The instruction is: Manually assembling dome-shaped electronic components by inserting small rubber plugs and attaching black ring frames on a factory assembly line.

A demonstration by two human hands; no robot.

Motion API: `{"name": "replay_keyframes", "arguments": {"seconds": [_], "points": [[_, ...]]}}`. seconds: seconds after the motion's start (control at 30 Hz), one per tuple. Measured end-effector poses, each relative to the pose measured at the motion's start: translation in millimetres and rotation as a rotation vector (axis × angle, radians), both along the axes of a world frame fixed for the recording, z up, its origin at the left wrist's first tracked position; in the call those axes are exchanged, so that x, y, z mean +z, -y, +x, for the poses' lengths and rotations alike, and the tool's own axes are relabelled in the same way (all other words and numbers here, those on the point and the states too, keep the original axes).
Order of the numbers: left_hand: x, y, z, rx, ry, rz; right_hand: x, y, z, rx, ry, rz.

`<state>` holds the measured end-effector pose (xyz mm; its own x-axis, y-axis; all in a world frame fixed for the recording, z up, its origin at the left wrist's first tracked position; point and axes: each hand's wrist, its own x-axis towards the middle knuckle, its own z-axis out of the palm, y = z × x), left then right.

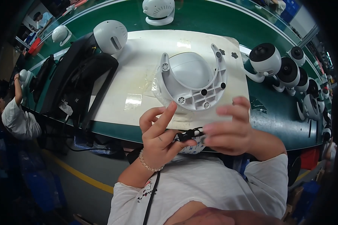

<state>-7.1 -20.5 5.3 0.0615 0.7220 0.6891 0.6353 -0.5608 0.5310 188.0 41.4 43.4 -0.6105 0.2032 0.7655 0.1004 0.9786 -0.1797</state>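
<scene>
1. Your left grip [156, 140] pinches one black strip [189, 135] between you and the mat [133, 80].
2. Your right grip [231, 131] blurs beside it; I cannot tell its closure.
3. Just beyond: one white stand [193, 95], three dark pads [204, 92].

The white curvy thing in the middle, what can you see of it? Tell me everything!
The curvy white base looks like hard plastic. It lies on the white board, ribbed side showing, its two prongs pointing toward the far side. It has three dark round pads and three spoked round recesses. Its curve goes partway around a smooth white dome. The left hand is close; touching is unclear.
</scene>
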Motion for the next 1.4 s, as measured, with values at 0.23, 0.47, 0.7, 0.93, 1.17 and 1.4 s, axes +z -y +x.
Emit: {"name": "replay_keyframes", "arguments": {"seconds": [0.23,0.47,0.7,0.93,1.17,1.4], "points": [[-1.6,-1.7,5.8,0.087,-0.124,0.120,13.2,-0.4,-11.5,0.092,0.163,-0.493],[-2.2,-1.4,0.8,0.093,-0.001,0.038,-3.9,-9.5,-5.1,0.293,-0.204,-0.379],[-0.8,-1.0,0.8,0.051,0.019,0.020,-14.4,-4.3,-9.8,0.231,-0.013,-0.154],[3.5,2.2,4.8,0.070,0.066,-0.012,-26.5,-9.8,-17.5,0.233,-0.203,0.166],[2.5,4.9,4.8,-0.002,0.106,-0.030,-27.4,-7.7,-16.8,0.280,-0.157,-0.075],[-3.4,4.8,5.0,0.045,0.159,-0.061,-7.8,-6.6,-3.6,0.654,-0.057,-0.661]]}}
